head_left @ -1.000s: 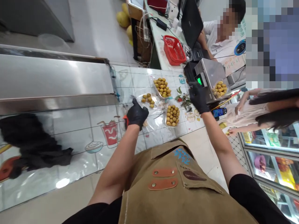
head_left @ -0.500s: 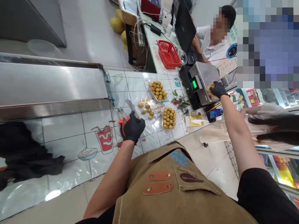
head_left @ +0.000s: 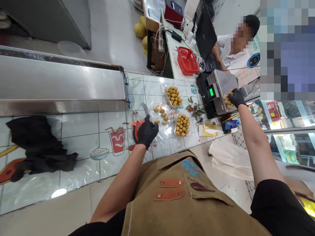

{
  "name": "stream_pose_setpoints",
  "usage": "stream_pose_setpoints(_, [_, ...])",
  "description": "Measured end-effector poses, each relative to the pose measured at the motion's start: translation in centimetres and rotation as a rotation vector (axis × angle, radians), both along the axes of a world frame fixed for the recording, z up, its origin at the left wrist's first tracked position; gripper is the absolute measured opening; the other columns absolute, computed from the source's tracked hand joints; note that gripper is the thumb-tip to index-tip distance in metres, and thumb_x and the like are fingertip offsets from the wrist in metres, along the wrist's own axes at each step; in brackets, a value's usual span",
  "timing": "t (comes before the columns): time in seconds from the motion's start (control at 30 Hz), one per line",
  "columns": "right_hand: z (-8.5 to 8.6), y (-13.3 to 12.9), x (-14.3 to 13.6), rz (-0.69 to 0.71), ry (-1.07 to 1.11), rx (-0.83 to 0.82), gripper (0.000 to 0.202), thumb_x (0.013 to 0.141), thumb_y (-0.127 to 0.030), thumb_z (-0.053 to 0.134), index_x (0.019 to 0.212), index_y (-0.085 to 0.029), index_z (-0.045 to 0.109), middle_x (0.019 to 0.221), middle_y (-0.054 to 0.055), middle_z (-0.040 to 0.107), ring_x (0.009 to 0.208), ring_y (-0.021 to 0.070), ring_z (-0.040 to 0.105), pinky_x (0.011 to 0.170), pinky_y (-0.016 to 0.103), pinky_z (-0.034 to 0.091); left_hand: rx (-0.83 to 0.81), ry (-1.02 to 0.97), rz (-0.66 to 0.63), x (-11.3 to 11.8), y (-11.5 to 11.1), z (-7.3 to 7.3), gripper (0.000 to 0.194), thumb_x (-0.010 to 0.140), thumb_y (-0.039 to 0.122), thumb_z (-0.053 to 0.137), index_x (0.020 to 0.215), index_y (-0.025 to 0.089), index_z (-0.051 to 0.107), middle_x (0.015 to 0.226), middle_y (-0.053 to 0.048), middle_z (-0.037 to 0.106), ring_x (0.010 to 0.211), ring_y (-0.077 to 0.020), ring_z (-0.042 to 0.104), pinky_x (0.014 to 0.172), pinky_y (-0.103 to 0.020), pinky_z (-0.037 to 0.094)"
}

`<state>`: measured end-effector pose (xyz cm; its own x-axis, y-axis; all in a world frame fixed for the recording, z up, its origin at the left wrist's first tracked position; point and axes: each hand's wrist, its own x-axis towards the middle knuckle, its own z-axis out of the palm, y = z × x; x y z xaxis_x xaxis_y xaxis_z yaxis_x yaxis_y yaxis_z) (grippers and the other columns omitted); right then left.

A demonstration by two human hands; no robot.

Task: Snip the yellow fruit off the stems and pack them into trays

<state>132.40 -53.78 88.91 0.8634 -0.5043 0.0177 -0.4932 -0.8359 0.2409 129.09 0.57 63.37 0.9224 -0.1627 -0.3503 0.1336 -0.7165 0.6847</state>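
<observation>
One pack of round fruit (head_left: 227, 102) sits on the scale (head_left: 222, 80) beneath the fingers of the right hand (head_left: 238, 97); whether they grip it, I cannot tell. It is probably light, thin-walled and slippery, best taken by opposite rims. Well left of those fingers, the left hand (head_left: 147, 132) partly covers orange-handled cutters (head_left: 135, 130), grip unclear.

Fruit (head_left: 182, 125) is yellow-brown, the apron (head_left: 172, 211) brown, the basket (head_left: 188, 62) red.

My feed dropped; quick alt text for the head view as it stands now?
The black-gloved right hand is at yellow-brown fruit on a scale; the black-gloved left hand is at an orange-handled tool. Between them, two clear tubs filled with similar fruit and some loose fruit lie on the counter.
</observation>
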Motion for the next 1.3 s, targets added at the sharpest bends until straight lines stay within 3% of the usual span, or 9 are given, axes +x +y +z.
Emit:
stream_pose_setpoints(0.23, [0.2,0.4,0.7,-0.056,-0.015,0.018,0.048,0.097,-0.038,0.063,0.137,-0.011,0.068,0.132,0.026,0.070,0.115,0.0366,0.070,0.110,0.051,0.056,-0.041,0.020,0.008,0.2,-0.5,0.5,0.079,0.101,0.042,0.053,0.171,0.007,0.045,0.105,-0.015,0.085,0.112,-0.0389,0.081,0.088,-0.042,0.058])
stream_pose_setpoints(0.57, [0.0,-0.6,0.4,-0.037,-0.114,0.094,0.029,0.103,-0.040,0.062,0.120,-0.018,0.065,0.124,0.023,0.076,0.113,0.0334,0.071,0.109,0.049,0.057,-0.092,0.027,0.037,0.0,-0.8,0.6,0.076,0.100,0.041,0.053,0.168,0.006,0.047,0.104,-0.014,0.084,0.110,-0.0357,0.081,0.088,-0.039,0.057])
stream_pose_setpoints(0.73, [1.7,-1.0,0.3,-0.042,-0.280,0.157,0.023,0.096,-0.034,0.063,0.112,-0.017,0.065,0.123,0.024,0.075,0.118,0.0343,0.070,0.115,0.052,0.055,-0.112,0.048,0.063,0.0,-0.8,0.8,0.075,0.098,0.038,0.055,0.167,0.007,0.048,0.105,-0.013,0.084,0.109,-0.0346,0.080,0.089,-0.039,0.058])
stream_pose_setpoints(0.83, [3.3,-0.8,0.5,-0.039,-0.397,0.166,0.025,0.097,-0.032,0.058,0.116,-0.016,0.064,0.123,0.022,0.075,0.116,0.0323,0.071,0.114,0.052,0.056,-0.134,0.061,0.077,0.0,-0.9,0.8,0.075,0.098,0.037,0.057,0.166,0.008,0.049,0.104,-0.013,0.083,0.109,-0.0337,0.079,0.091,-0.039,0.058])
stream_pose_setpoints(0.97, [4.2,1.8,0.3,0.070,-0.483,0.181,0.028,0.103,-0.038,0.052,0.120,-0.018,0.063,0.123,0.018,0.073,0.115,0.0280,0.071,0.111,0.048,0.058,-0.173,0.092,0.099,-0.3,-1.3,0.8,0.072,0.099,0.037,0.058,0.165,0.008,0.051,0.099,-0.010,0.081,0.105,-0.0318,0.079,0.092,-0.038,0.058])
stream_pose_setpoints(1.03, [3.1,4.9,-0.4,0.174,-0.515,0.251,0.031,0.106,-0.046,0.050,0.117,-0.020,0.062,0.117,0.015,0.073,0.112,0.0273,0.071,0.107,0.047,0.060,-0.177,0.099,0.113,-0.6,-1.4,0.8,0.071,0.100,0.037,0.058,0.164,0.008,0.052,0.099,-0.010,0.080,0.104,-0.0315,0.079,0.092,-0.038,0.058])
stream_pose_setpoints(1.1, [0.7,9.3,-1.5,0.273,-0.521,0.376,0.036,0.107,-0.056,0.047,0.113,-0.023,0.061,0.112,0.013,0.072,0.108,0.0267,0.071,0.103,0.044,0.061,-0.160,0.105,0.122,-0.8,-1.5,0.8,0.070,0.101,0.037,0.058,0.164,0.009,0.052,0.100,-0.011,0.081,0.106,-0.0329,0.079,0.092,-0.039,0.058])
stream_pose_setpoints(1.17, [-2.8,14.6,-2.8,0.331,-0.490,0.534,0.040,0.106,-0.063,0.049,0.110,-0.025,0.061,0.110,0.010,0.072,0.105,0.0259,0.071,0.100,0.042,0.061,-0.135,0.101,0.128,-1.0,-1.5,0.7,0.070,0.101,0.039,0.058,0.165,0.010,0.052,0.104,-0.013,0.081,0.110,-0.0348,0.079,0.093,-0.040,0.059])
stream_pose_setpoints(1.3, [-10.7,25.4,-4.9,0.314,-0.346,0.840,0.040,0.103,-0.067,0.055,0.107,-0.027,0.061,0.106,0.006,0.074,0.101,0.0262,0.070,0.097,0.042,0.061,-0.125,0.084,0.122,-1.4,-1.1,0.1,0.072,0.102,0.042,0.059,0.166,0.010,0.052,0.108,-0.014,0.082,0.112,-0.0367,0.079,0.094,-0.042,0.059])
